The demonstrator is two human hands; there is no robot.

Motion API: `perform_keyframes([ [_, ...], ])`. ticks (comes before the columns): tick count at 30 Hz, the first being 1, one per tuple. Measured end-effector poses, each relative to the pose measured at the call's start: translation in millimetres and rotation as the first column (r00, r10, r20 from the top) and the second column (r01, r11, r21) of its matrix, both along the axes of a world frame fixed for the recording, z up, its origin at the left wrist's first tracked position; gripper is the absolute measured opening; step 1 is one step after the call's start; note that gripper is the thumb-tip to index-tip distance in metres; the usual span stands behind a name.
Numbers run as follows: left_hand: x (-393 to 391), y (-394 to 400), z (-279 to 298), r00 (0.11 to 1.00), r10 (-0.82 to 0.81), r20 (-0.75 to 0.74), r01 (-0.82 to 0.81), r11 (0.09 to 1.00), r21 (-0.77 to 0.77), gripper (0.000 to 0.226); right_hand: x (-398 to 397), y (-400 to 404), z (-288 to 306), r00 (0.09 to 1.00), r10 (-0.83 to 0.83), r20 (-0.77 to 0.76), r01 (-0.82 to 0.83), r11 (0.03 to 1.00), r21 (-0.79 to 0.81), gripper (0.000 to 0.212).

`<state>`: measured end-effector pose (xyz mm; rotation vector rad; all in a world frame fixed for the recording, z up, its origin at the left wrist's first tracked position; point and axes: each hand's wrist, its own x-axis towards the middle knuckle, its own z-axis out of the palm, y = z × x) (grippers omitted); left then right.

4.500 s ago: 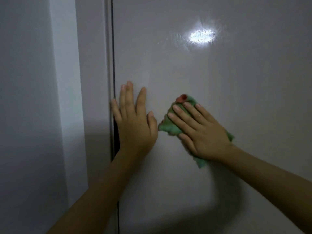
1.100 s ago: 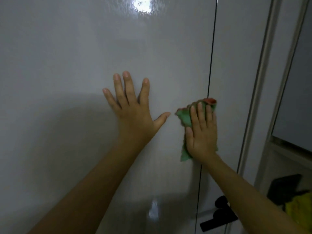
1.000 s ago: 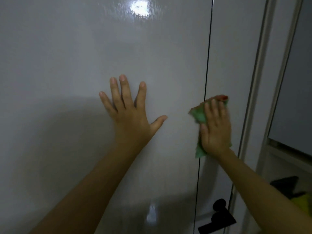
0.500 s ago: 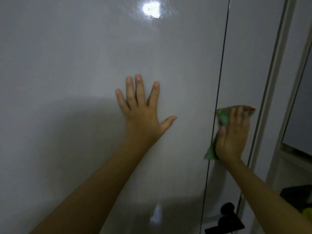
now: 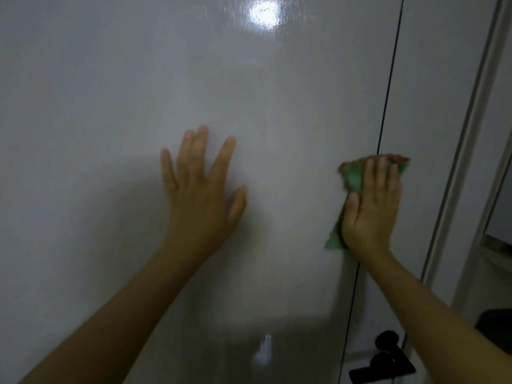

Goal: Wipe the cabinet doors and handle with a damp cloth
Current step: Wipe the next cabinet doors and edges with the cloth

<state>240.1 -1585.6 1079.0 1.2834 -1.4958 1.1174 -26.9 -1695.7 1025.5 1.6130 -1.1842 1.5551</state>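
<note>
A wide glossy white cabinet door fills most of the view, with a narrower white door to its right past a thin dark seam. My left hand lies flat on the wide door, fingers spread and holding nothing. My right hand presses a green cloth with a red corner flat over the seam between the two doors. A black handle sits low on the narrow door, below my right forearm.
A pale door frame runs down the right side. Beyond it, at the right edge, lies a darker recess with a ledge and a dark object low down. A ceiling light reflects near the top of the wide door.
My right hand has slid the cloth back left from the narrow door onto the seam. My left hand stays flat on the wide door.
</note>
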Motion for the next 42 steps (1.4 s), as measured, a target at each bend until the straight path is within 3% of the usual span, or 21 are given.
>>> perform_keyframes([
  [2,14.5,4.1,-10.6,0.998,0.038,-0.055,-0.035,0.998,0.045,0.068,39.8,8.0,9.0,0.940,-0.031,0.340,0.010,0.998,0.063,0.057],
  [3,18.9,3.0,-15.8,0.995,0.057,-0.080,-0.052,0.997,0.063,0.068,62.1,14.6,5.5,0.928,-0.028,0.372,0.005,0.998,0.062,0.057],
  [6,23.8,-4.3,-26.8,0.991,0.091,-0.100,-0.082,0.993,0.085,0.067,92.6,24.4,-36.1,0.999,0.035,-0.033,-0.034,0.999,0.030,0.057],
  [8,25.5,-4.9,-27.9,0.992,0.086,-0.092,-0.078,0.993,0.084,0.066,73.1,20.5,-56.1,0.921,0.036,-0.387,-0.050,0.998,-0.028,0.058],
  [10,29.4,-0.8,-25.5,0.994,0.065,-0.082,-0.059,0.995,0.075,0.064,48.9,15.4,-49.9,0.854,0.018,-0.520,-0.068,0.995,-0.077,0.058],
  [12,36.9,6.2,-23.0,0.997,0.021,-0.079,-0.015,0.998,0.066,0.063,45.3,14.2,-28.1,0.934,0.023,-0.358,-0.044,0.998,-0.052,0.056],
  [14,47.5,13.9,-23.4,0.995,-0.017,-0.100,0.023,0.998,0.058,0.064,70.2,19.4,-1.0,0.998,0.002,0.058,-0.004,1.000,0.025,0.056],
  [16,59.7,20.1,-27.3,0.991,-0.010,-0.132,0.016,0.999,0.046,0.063,113.7,29.2,14.8,0.929,-0.003,0.369,-0.025,0.997,0.074,0.058],
  [18,72.3,23.0,-33.8,0.983,0.022,-0.183,-0.012,0.998,0.059,0.063,153.7,40.4,0.1,0.965,0.026,0.261,-0.044,0.997,0.061,0.059],
  [20,82.5,23.3,-41.5,0.973,0.058,-0.224,-0.040,0.995,0.087,0.065,171.4,46.3,-37.6,0.988,0.076,-0.133,-0.076,0.997,0.009,0.058],
  [22,90.6,24.0,-49.9,0.967,0.084,-0.241,-0.058,0.992,0.115,0.065,160.9,42.4,-64.1,0.900,0.049,-0.433,-0.087,0.994,-0.069,0.057],
  [24,99.5,26.2,-55.9,0.964,0.092,-0.249,-0.064,0.991,0.120,0.064,145.6,38.1,-63.2,0.858,0.020,-0.514,-0.091,0.989,-0.114,0.058],
  [26,109.7,28.3,-58.9,0.970,0.077,-0.229,-0.053,0.992,0.112,0.062,144.5,39.6,-45.5,0.909,0.025,-0.416,-0.071,0.993,-0.096,0.058],
  [28,118.5,29.3,-60.0,0.982,0.061,-0.181,-0.044,0.994,0.098,0.060,163.7,43.5,-18.4,0.992,0.017,-0.124,-0.023,0.999,-0.044,0.056],
  [30,121.7,28.9,-59.6,0.983,0.049,-0.177,-0.034,0.995,0.090,0.059,196.9,49.4,2.2,0.981,0.002,0.196,-0.007,1.000,0.023,0.056],
  [31,121.8,28.3,-59.6,0.981,0.043,-0.190,-0.026,0.996,0.091,0.059,214.3,54.4,4.7,0.970,0.004,0.244,-0.013,0.999,0.034,0.057],
  [32,121.9,27.6,-60.2,0.979,0.042,-0.199,-0.024,0.995,0.093,0.059,229.7,59.5,-1.7,0.984,0.021,0.178,-0.026,0.999,0.025,0.058],
  [34,124.5,26.0,-61.7,0.982,0.061,-0.179,-0.047,0.995,0.085,0.059,247.2,66.9,-36.9,0.983,0.070,-0.171,-0.072,0.997,-0.011,0.059],
  [37,131.9,29.2,-60.8,0.988,0.063,-0.142,-0.052,0.995,0.082,0.057,223.4,64.4,-82.5,0.864,0.030,-0.502,-0.085,0.993,-0.086,0.053],
  [40,139.4,42.1,-55.0,0.992,-0.013,-0.127,0.026,0.995,0.100,0.056,193.4,53.8,-74.2,0.920,0.010,-0.391,-0.044,0.996,-0.078,0.054],
  [42,146.1,50.4,-51.9,0.982,-0.098,-0.162,0.118,0.986,0.121,0.057,200.7,52.1,-49.4,0.994,-0.015,-0.106,0.012,0.999,-0.033,0.056],
])
